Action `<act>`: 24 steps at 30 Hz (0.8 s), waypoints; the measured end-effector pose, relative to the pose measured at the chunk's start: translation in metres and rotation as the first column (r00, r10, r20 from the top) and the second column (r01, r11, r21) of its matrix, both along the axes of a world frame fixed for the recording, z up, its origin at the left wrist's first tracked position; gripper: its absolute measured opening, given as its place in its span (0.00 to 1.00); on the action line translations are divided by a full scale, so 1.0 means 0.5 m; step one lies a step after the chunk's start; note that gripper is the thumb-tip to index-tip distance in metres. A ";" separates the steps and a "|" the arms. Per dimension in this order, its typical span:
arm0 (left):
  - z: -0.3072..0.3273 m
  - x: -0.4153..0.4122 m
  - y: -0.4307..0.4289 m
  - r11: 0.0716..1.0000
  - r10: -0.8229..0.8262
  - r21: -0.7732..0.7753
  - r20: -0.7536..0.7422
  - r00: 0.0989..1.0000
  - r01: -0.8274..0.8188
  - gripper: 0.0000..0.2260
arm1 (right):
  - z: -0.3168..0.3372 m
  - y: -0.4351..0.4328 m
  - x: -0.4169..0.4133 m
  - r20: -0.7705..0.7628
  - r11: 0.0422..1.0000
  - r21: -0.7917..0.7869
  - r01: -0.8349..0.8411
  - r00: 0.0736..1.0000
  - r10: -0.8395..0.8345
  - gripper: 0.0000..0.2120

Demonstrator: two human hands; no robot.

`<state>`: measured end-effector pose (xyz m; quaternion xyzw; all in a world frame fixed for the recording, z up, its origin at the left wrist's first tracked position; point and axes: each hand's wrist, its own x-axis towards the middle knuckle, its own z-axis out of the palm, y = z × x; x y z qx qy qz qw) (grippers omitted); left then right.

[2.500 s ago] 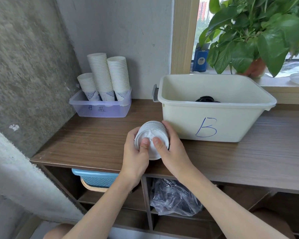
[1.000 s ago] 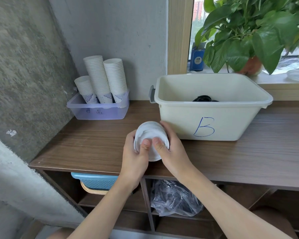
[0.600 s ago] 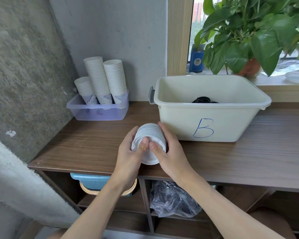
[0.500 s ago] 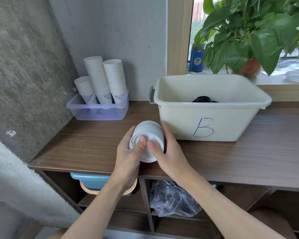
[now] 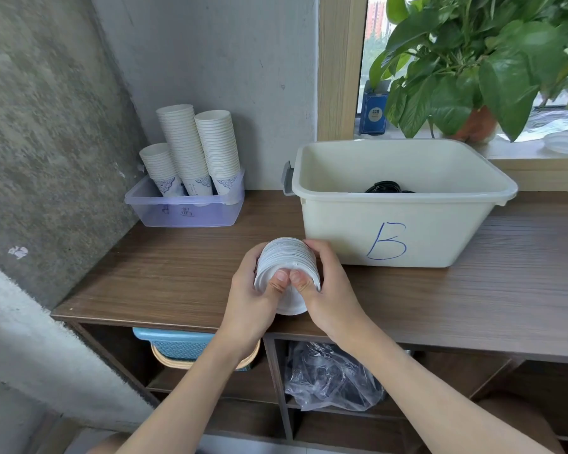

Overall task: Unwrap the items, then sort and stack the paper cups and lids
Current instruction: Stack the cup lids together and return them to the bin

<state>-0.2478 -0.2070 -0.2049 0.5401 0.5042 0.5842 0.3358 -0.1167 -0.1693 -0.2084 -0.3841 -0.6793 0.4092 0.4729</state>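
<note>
— What have the hands got hold of?

— A stack of white lids [image 5: 287, 257], tipped on its side. The thin rims show as close, fine ridges along the top, and one flat round face looks toward the camera. There's a small dark mark near that face's upper edge (too small to make out).

— And the grip?

— The left hand [image 5: 248, 299] is curled round the stack from nine o'clock and the right hand [image 5: 335, 293] from three o'clock. Both thumbs press on the near face, with their tips side by side and touching at its middle.

— Where is the stack?

— Over the front of the wooden counter [image 5: 161, 276], near its edge. I cannot tell whether its lower rim rests on the wood.

— What's around it?

— At two o'clock from the stack, just beyond the right hand's fingers, is a cream bin [image 5: 341, 231] with a blue "B" on its front wall. Dark round pieces [image 5: 386, 186] lie inside it. At eleven o'clock, well apart and against the wall, a clear tub [image 5: 210, 214] holds three upright columns of paper cups [image 5: 182, 142], the leftmost shorter than the others. On the shelf under the counter there's a crumpled plastic bag [image 5: 328, 378] at six o'clock and a blue basket [image 5: 174, 344] at seven. A leafy plant [image 5: 456, 67] stands on the sill at one o'clock.
</note>
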 end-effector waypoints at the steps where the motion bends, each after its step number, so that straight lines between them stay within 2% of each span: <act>1: -0.002 0.001 0.000 1.000 0.018 0.000 -0.015 1.000 -0.018 0.18 | 0.000 0.000 0.000 -0.001 1.000 0.002 0.003 1.000 -0.003 0.20; 3: -0.004 0.006 0.002 0.999 0.043 0.000 -0.020 0.999 -0.043 0.16 | 0.000 0.000 -0.001 -0.012 1.000 0.008 0.008 1.000 -0.008 0.19; 8: -0.008 0.010 0.006 0.999 0.054 -0.001 0.030 0.998 -0.054 0.21 | 0.006 0.001 -0.003 -0.023 1.000 0.020 0.009 1.000 -0.008 0.18; 11: -0.008 0.010 0.006 0.996 0.084 -0.021 0.089 0.992 -0.083 0.24 | 0.006 0.004 -0.003 -0.013 0.999 -0.011 -0.035 0.999 0.035 0.24; 13: -0.009 0.008 0.006 0.994 0.108 -0.039 0.193 0.975 -0.103 0.26 | 0.010 0.002 -0.006 -0.024 0.993 -0.058 -0.100 0.995 0.099 0.30; 14: -0.007 0.008 0.005 0.993 0.113 -0.052 0.243 0.963 -0.103 0.29 | 0.012 0.002 -0.006 -0.035 0.990 -0.064 -0.129 0.991 0.127 0.29; 15: -0.006 0.007 0.004 0.994 0.105 -0.062 0.268 0.958 -0.091 0.33 | 0.014 0.001 -0.007 -0.047 0.989 -0.050 -0.141 0.989 0.138 0.25; 17: -0.005 0.005 0.002 0.995 0.071 -0.079 0.235 0.969 -0.054 0.37 | 0.018 -0.002 -0.006 -0.083 0.992 -0.023 -0.124 0.989 0.122 0.15; 19: -0.002 0.004 0.000 0.996 0.032 -0.089 0.202 0.979 -0.014 0.36 | 0.016 -0.002 -0.006 -0.093 0.997 -0.003 -0.082 0.992 0.082 0.14; 24: 0.006 -0.001 0.000 0.997 -0.056 -0.042 0.168 0.984 0.064 0.30 | 0.008 -0.004 -0.005 -0.009 0.998 0.048 -0.037 0.999 0.037 0.17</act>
